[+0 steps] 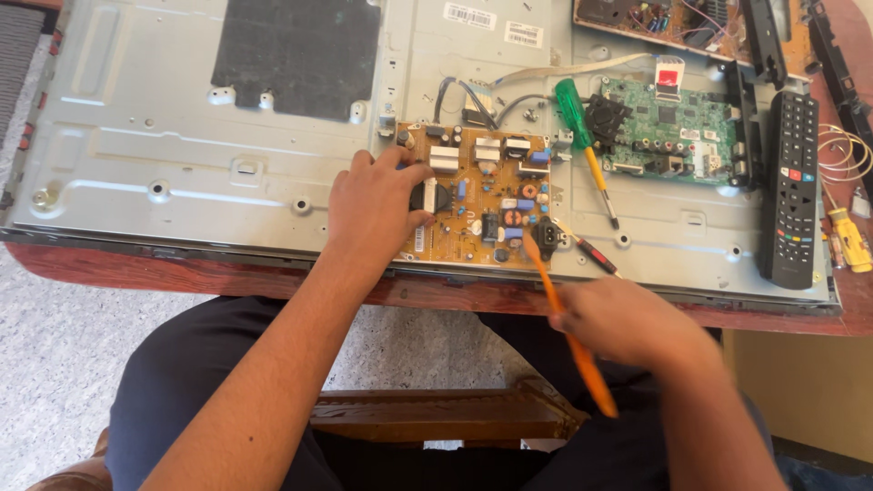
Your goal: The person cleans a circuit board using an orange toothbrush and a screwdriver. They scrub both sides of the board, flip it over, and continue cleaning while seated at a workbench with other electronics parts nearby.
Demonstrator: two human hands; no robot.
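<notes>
A brown power supply board (486, 195) sits on the grey metal back panel (182, 136) of an opened flat screen. My left hand (375, 211) rests on the board's left edge, fingers pressing on its components. My right hand (627, 323), blurred, grips a long orange tool (538, 268) whose tip points at the black socket at the board's lower right corner. The tool's other end sticks out below my hand.
A green-handled screwdriver (582, 136) and a small red-and-black one (591, 255) lie right of the board. A green circuit board (673, 127), a black remote control (789, 191), a yellow tool (852, 238) and loose wire lie further right. A dark pad (296, 55) covers the panel's top.
</notes>
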